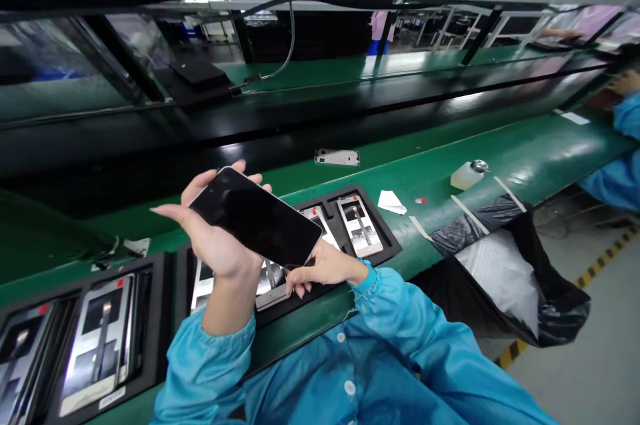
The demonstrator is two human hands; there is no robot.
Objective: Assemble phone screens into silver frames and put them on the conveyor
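Note:
A smartphone screen (257, 217), glossy black with a thin pale edge, lies tilted across my left hand (220, 245). That hand's fingers come up behind its far edge, and the thumb sticks out to the left. At the screen's lower right end is my right hand (325, 266), its fingers curled at the corner and partly hidden behind it. Beneath both hands sits a black foam tray (391, 245) with several phone panels; one panel (360, 228) shows its silvery back and a ribbon cable. Its red sticker faces up.
To the left, another foam tray (159, 325) holds stacked panels. A metal phone frame (337, 157) lies beyond the tray. Rightward are white paper (391, 202), a liquid bottle (467, 175) and a taped black bag (560, 298). A co-worker's blue sleeve (613, 175) shows at far right.

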